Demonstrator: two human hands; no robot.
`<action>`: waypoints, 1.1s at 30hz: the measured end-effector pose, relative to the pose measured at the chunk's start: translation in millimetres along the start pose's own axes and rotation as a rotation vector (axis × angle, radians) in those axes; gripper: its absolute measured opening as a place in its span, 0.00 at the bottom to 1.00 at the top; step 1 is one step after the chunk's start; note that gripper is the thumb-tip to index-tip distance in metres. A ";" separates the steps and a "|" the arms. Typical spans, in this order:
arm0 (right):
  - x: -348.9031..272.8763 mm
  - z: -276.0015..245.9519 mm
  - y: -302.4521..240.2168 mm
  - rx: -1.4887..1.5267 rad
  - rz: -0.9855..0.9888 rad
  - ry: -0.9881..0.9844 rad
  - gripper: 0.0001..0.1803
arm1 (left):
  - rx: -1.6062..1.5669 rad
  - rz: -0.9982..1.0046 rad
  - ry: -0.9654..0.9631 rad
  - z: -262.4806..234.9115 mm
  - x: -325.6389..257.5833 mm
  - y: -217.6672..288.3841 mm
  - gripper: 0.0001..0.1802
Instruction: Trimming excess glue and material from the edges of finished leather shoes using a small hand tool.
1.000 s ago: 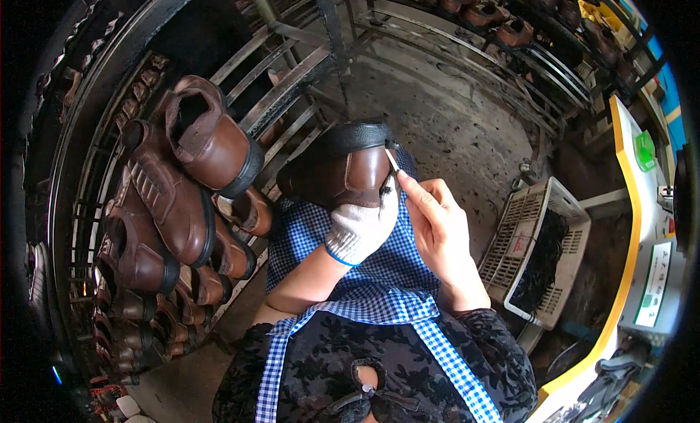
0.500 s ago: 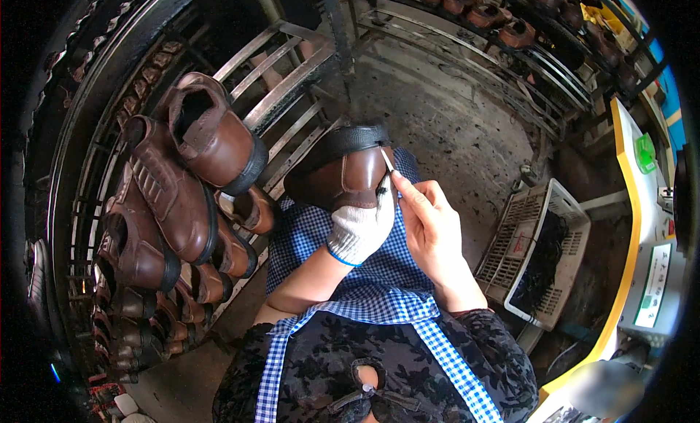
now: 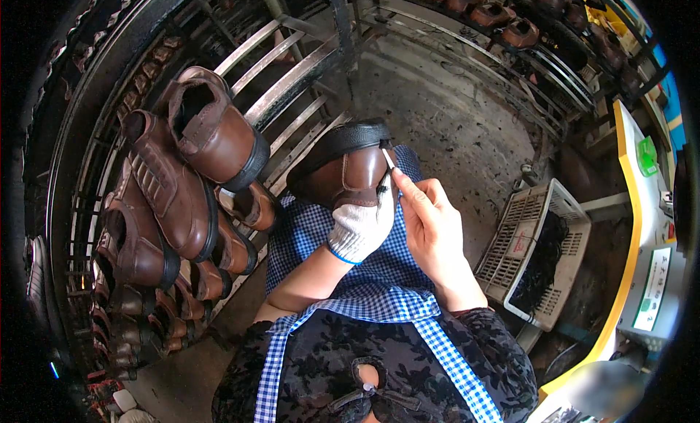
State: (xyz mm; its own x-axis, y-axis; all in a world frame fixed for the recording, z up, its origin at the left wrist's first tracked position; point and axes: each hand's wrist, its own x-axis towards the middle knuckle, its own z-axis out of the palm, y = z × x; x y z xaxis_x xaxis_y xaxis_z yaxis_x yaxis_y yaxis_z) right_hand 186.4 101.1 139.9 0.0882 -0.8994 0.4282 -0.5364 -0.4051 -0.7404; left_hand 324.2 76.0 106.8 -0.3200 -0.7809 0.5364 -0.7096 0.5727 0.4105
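A brown leather shoe (image 3: 362,169) with a black sole (image 3: 343,140) rests over my lap, its sole turned up and away from me. My left hand (image 3: 362,228), in a white knit glove with a blue cuff edge, is closed around the shoe's near side, with some fingers hidden. Bare, my right hand (image 3: 432,222) pinches a thin pale tool (image 3: 389,159) between thumb and fingers. The tool's tip touches the edge where sole meets upper; its exact kind is unclear. Black strands (image 3: 383,187) hang beside it, over the glove.
On the left, a metal rack (image 3: 281,95) carries several brown shoes (image 3: 219,142). A white plastic crate (image 3: 503,266) holding black scraps stands on the floor to the right, by a yellow-edged table (image 3: 625,168). More shoes (image 3: 519,31) line a far rack. A blue checked apron (image 3: 306,237) covers my lap.
The view has shifted slightly. The shoe has tipped a little in my left hand, and the pale tool stays at the sole edge; both grips look the same.
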 end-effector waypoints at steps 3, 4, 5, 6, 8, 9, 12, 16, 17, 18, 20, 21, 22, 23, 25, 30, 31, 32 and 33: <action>5.2 5.4 1.6 0.007 -0.004 0.030 0.20 | -0.073 -0.108 -0.043 12.1 -11.3 -8.7 0.29; 8.4 6.2 3.4 0.008 0.005 0.049 0.20 | -0.068 -0.105 -0.120 16.3 -14.3 -6.5 0.29; 14.3 6.3 7.1 0.011 -0.025 0.122 0.20 | -0.064 -0.101 -0.198 21.4 -16.4 -2.2 0.30; 19.3 2.9 10.6 -0.008 -0.011 0.116 0.21 | -0.029 -0.001 -0.099 29.1 -16.0 4.5 0.28; 26.0 -3.9 21.3 0.042 0.021 0.108 0.20 | -0.117 -0.071 -0.107 17.1 -10.4 10.2 0.27; 26.5 -4.4 28.8 0.084 0.012 0.108 0.20 | -0.213 -0.136 -0.079 14.5 -6.1 13.2 0.27; 21.7 -5.2 29.4 0.274 0.171 0.063 0.18 | -0.202 -0.078 -0.133 5.9 -10.0 8.5 0.25; 24.8 7.5 43.1 0.159 -0.014 0.159 0.13 | -0.149 -0.081 -0.161 3.1 -5.9 12.9 0.22; 27.8 10.8 43.3 0.138 -0.122 0.268 0.12 | -0.151 -0.079 -0.160 5.6 -9.8 9.7 0.22; 30.0 8.9 41.1 0.014 -0.214 0.274 0.09 | -0.134 -0.020 -0.153 8.7 -17.0 4.3 0.22; 28.3 13.8 42.3 -0.107 -0.301 0.290 0.08 | -0.047 0.095 -0.202 7.0 -20.9 0.1 0.22; 27.3 13.2 42.1 -0.126 -0.315 0.261 0.08 | -0.047 0.092 -0.202 8.2 -23.3 -2.1 0.22; 26.6 10.1 41.0 -0.124 -0.314 0.255 0.08 | 0.004 0.131 -0.202 8.4 -26.6 -3.4 0.23; 26.2 3.6 40.6 -0.019 -0.274 0.158 0.08 | 0.054 0.170 -0.203 8.2 -29.1 -3.8 0.23; 25.9 -8.3 44.9 0.213 -0.265 0.023 0.06 | -0.054 0.112 -0.095 13.7 -21.4 3.6 0.23; 7.8 -24.9 24.6 0.473 -0.330 -0.622 0.06 | 0.866 0.466 0.120 34.1 -40.0 -28.8 0.23; -3.6 -19.9 20.1 0.528 -0.322 -0.802 0.06 | 0.728 0.268 -0.079 11.1 -31.8 -18.3 0.22; -5.6 -26.2 26.7 0.589 -0.304 -0.636 0.07 | 0.457 0.300 0.014 4.4 -20.8 -23.4 0.23; -0.4 -36.0 37.8 0.537 -0.251 -0.367 0.08 | 0.186 0.330 0.106 1.1 -10.1 -28.8 0.23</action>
State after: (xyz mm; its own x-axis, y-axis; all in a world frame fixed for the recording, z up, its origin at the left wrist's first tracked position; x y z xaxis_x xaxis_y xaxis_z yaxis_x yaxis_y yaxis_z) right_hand 135.9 92.1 130.4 0.4835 -0.7273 0.4871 0.0180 -0.5481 -0.8362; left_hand 347.2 67.2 88.7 -0.4897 -0.5269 0.6947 -0.6844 0.7259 0.0681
